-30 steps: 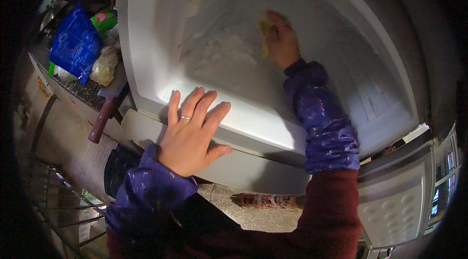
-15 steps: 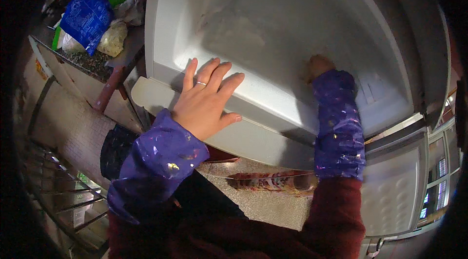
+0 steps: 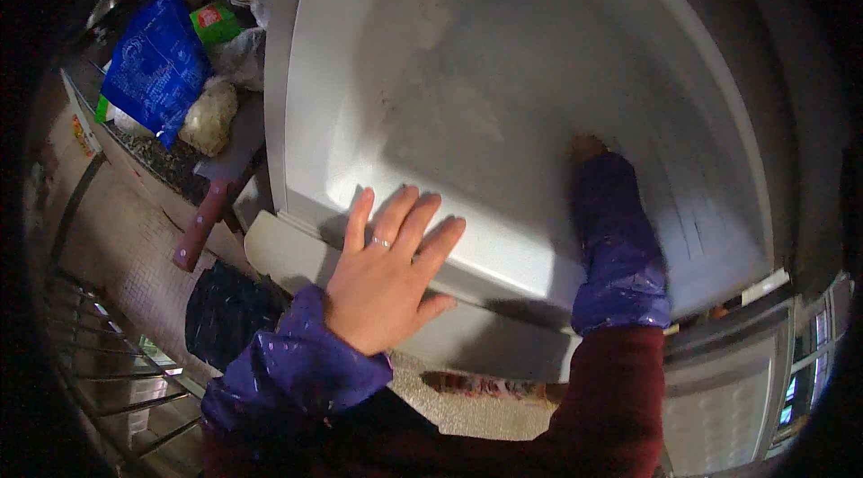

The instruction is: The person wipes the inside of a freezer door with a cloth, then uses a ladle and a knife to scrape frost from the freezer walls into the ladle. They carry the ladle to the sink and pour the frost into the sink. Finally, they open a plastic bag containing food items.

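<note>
1 left hand (image 3: pixel 387 285), spread on front lip of white compartment (image 3: pixel 503 269) | 1 right hand (image 3: pixel 590 147) inside, dim, grip cannot be told | 1 blue packet (image 3: pixel 157 69), left

We see speckled floor (image 3: pixel 476 410) at bottom centre, metal bars (image 3: pixel 153 404) at lower left. Bright windowpanes (image 3: pixel 790 388) edge the lower right.

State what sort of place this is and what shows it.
Probably a kitchen: a brown-handled knife and a blue packet lie on the counter at left, beside a white, fridge-like compartment.
</note>
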{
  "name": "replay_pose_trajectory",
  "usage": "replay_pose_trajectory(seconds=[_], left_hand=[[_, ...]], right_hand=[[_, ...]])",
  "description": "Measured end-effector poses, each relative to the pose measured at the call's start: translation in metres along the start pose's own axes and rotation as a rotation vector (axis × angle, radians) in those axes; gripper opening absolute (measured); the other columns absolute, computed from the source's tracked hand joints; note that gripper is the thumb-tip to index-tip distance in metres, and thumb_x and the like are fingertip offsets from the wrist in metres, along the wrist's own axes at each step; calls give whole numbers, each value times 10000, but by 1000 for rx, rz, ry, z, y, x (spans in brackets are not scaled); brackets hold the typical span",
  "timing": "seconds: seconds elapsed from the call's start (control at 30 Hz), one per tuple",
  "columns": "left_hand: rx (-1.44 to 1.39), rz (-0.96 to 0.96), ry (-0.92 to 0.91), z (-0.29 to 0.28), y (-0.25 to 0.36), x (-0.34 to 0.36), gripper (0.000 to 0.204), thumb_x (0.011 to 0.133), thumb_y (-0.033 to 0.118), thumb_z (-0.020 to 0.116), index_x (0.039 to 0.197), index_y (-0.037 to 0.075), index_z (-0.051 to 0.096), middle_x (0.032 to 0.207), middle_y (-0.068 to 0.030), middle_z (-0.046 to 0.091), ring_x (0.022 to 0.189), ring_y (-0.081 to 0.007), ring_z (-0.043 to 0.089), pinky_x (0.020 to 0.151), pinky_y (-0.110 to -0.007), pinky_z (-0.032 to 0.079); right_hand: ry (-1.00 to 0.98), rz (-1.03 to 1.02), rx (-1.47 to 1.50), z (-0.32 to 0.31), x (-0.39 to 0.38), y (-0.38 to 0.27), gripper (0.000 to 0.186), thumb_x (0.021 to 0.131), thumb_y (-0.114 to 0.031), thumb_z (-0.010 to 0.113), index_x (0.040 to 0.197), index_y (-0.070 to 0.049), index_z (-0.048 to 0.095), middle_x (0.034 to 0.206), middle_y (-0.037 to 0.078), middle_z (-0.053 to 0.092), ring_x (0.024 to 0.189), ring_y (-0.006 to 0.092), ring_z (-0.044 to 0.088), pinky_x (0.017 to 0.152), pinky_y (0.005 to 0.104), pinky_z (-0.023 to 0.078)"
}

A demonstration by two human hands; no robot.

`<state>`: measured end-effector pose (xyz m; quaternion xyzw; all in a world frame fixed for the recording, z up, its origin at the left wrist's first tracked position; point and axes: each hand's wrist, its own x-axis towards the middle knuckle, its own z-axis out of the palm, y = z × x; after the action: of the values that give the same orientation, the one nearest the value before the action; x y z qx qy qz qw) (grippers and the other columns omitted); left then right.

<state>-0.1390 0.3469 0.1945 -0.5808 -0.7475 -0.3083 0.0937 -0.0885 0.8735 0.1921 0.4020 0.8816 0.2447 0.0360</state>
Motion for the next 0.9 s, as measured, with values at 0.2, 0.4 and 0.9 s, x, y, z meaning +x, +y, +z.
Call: replay_pose_trajectory(seconds=[0.2, 0.4, 0.9], left_hand=[[-52, -36, -19, 1, -3, 1, 708, 642, 408, 675, 1244, 133, 423, 1294, -109, 357, 1243, -292, 265, 1024, -538, 108], [-40, -49, -30, -1, -2, 2, 700, 638, 381, 687, 1236, 123, 432, 1292, -106, 361, 1245, -295, 267, 1025, -534, 102], [-70, -35, -25, 2, -1, 3, 693, 631, 375, 688, 1232, 140, 437, 1297, -101, 361, 1243, -290, 272, 1024, -523, 116]], right_hand=[[346, -413, 29, 9, 10, 12, 421, 782, -281, 538, 1172, -125, 527, 1131, 143, 553, 1000, 327, 544, 892, 421, 419], [639, -417, 377, -35, 31, 35, 382, 779, -226, 525, 1153, -148, 543, 1085, 120, 580, 939, 306, 577, 853, 397, 439], [268, -445, -329, -50, -11, 14, 322, 848, -268, 462, 1106, -108, 573, 1144, 118, 551, 1082, 285, 507, 921, 412, 396]])
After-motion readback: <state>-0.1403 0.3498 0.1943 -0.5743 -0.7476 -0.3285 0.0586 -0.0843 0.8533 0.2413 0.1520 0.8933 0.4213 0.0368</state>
